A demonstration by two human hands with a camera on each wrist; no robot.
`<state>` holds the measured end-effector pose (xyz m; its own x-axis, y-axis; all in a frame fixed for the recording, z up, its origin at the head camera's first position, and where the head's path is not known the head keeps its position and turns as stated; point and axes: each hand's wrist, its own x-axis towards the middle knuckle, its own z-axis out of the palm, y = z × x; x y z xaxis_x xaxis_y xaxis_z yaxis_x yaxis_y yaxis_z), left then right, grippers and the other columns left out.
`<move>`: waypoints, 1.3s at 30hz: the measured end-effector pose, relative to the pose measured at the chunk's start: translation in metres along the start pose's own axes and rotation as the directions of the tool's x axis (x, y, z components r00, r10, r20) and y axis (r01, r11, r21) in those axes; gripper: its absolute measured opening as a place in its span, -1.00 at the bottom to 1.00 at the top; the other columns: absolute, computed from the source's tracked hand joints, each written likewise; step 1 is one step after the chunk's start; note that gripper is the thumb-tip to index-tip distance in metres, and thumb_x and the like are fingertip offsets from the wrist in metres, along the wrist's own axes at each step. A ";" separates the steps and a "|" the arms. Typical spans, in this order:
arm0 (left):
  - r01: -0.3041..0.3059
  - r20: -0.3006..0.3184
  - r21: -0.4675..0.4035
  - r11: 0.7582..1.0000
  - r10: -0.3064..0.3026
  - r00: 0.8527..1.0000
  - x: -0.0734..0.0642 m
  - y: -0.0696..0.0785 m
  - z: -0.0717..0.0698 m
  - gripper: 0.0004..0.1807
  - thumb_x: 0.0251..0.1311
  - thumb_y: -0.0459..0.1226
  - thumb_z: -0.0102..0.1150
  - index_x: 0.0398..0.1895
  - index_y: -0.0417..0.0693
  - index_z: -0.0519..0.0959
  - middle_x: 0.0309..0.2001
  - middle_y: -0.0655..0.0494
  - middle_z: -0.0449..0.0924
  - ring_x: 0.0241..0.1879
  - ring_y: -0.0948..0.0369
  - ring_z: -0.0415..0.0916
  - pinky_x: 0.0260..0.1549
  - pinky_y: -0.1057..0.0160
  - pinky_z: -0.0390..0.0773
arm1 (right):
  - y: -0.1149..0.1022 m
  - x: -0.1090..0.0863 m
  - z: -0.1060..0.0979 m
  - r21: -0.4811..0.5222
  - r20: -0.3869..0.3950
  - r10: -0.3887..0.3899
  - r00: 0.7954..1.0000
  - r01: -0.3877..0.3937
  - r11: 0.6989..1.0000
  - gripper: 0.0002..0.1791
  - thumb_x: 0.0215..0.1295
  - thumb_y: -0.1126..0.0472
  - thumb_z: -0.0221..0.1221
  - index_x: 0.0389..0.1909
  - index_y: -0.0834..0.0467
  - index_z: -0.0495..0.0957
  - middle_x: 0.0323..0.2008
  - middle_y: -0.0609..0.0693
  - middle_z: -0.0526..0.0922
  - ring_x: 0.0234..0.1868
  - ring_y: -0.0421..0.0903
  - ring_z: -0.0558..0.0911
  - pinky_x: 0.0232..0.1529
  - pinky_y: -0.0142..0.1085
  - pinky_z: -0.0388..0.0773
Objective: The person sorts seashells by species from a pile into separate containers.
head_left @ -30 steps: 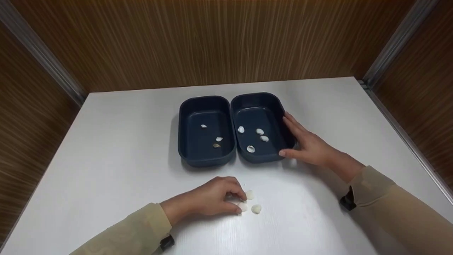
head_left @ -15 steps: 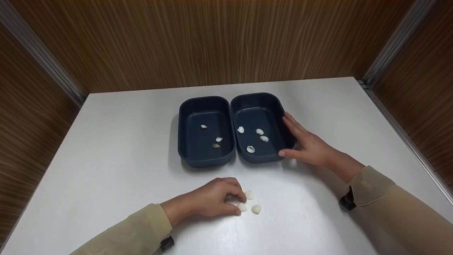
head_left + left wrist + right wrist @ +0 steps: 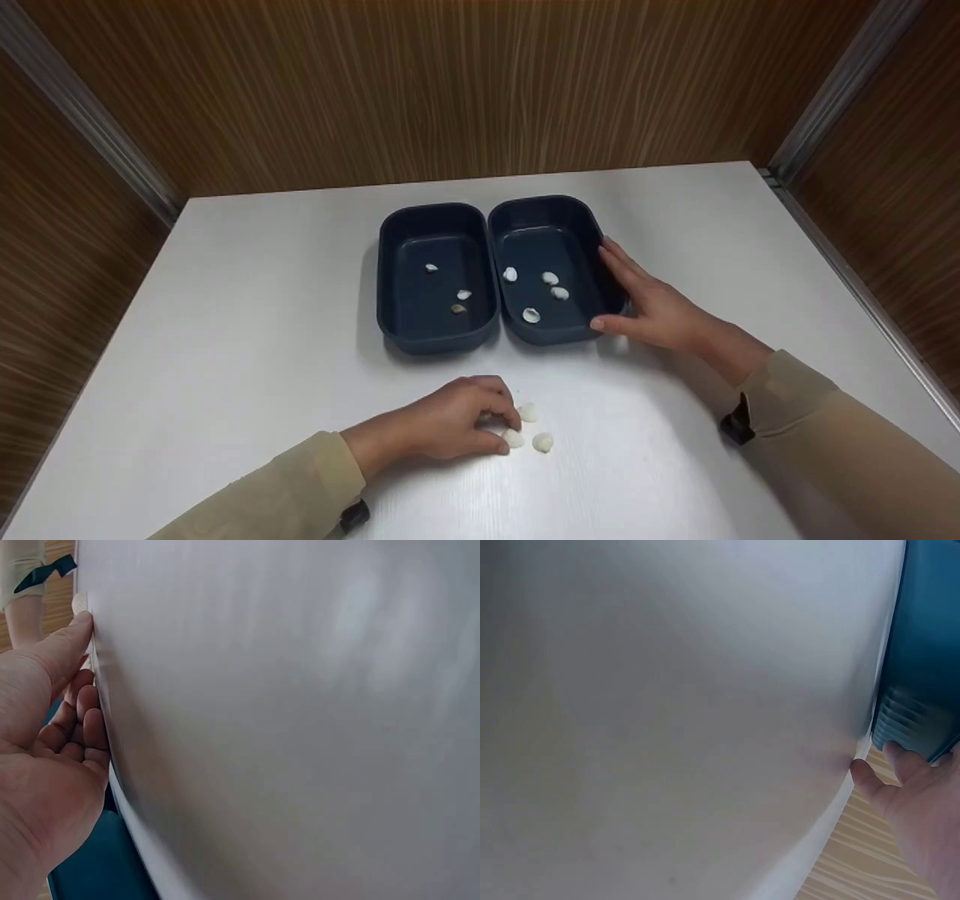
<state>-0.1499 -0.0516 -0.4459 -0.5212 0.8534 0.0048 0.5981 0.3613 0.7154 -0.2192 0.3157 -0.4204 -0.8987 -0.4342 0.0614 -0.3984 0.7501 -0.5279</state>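
Note:
Low over the white table, my left hand [image 3: 450, 420] has its fingers curled, with thumb and index fingertip at a pale seashell [image 3: 513, 438]. In the left wrist view, the thumb is pressed near the tabletop beside a shell [image 3: 80, 603]. Two more pale shells, one farther back [image 3: 529, 412] and one to the right [image 3: 543, 442], lie close by on the table. My right hand [image 3: 660, 311] rests against the front right corner of the right dark blue container [image 3: 559, 335], its fingers extended along the side and its thumb at the front rim.
Left of that container stands a matching dark blue container [image 3: 439, 344], holding a few small shells, one of them brownish [image 3: 459, 308]. Several white shells, one near the front wall [image 3: 531, 315], lie in the right container. A wood-grain panel [image 3: 480, 97] rises behind the white table [image 3: 270, 300].
Both hands keep nearly the same place. My left fingertips and the shell at them have shifted only very slightly; the containers and other shells stay put.

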 end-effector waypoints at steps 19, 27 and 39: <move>0.003 -0.017 -0.076 0.997 -0.005 1.000 0.002 -0.001 -0.002 -0.81 0.24 -0.35 0.51 -0.14 0.03 0.73 -0.15 0.34 0.60 -0.09 0.36 0.50 0.04 0.35 0.52 | 0.002 0.001 -0.001 -0.005 -0.007 -0.009 1.000 0.009 1.000 0.19 0.37 -0.23 0.36 0.75 0.01 -0.19 0.74 -0.12 -0.29 0.69 0.13 -0.03 0.53 0.26 0.15; -0.010 -0.011 -0.040 0.999 0.009 1.000 0.004 -0.002 -0.002 -0.81 0.23 -0.34 0.51 -0.14 0.01 0.71 -0.20 0.33 0.62 -0.14 0.39 0.50 0.00 0.37 0.52 | 0.001 0.001 0.000 -0.001 0.000 0.003 1.000 -0.003 1.000 0.19 0.37 -0.26 0.35 0.75 0.00 -0.18 0.74 -0.14 -0.30 0.69 0.11 -0.05 0.54 0.25 0.13; -0.019 0.011 -0.063 0.998 0.020 1.000 0.005 -0.003 -0.002 -0.72 0.28 -0.41 0.45 0.03 -0.04 0.77 -0.21 0.21 0.68 -0.18 0.37 0.53 -0.05 0.37 0.57 | 0.002 0.001 0.001 -0.010 -0.008 -0.006 1.000 0.006 1.000 0.19 0.37 -0.25 0.35 0.75 0.02 -0.17 0.74 -0.13 -0.30 0.69 0.12 -0.03 0.53 0.26 0.15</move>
<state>-0.1559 -0.0494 -0.4464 -0.5025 0.8645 0.0115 0.5688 0.3205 0.7575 -0.2205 0.3165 -0.4224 -0.8978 -0.4346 0.0715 -0.4056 0.7526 -0.5187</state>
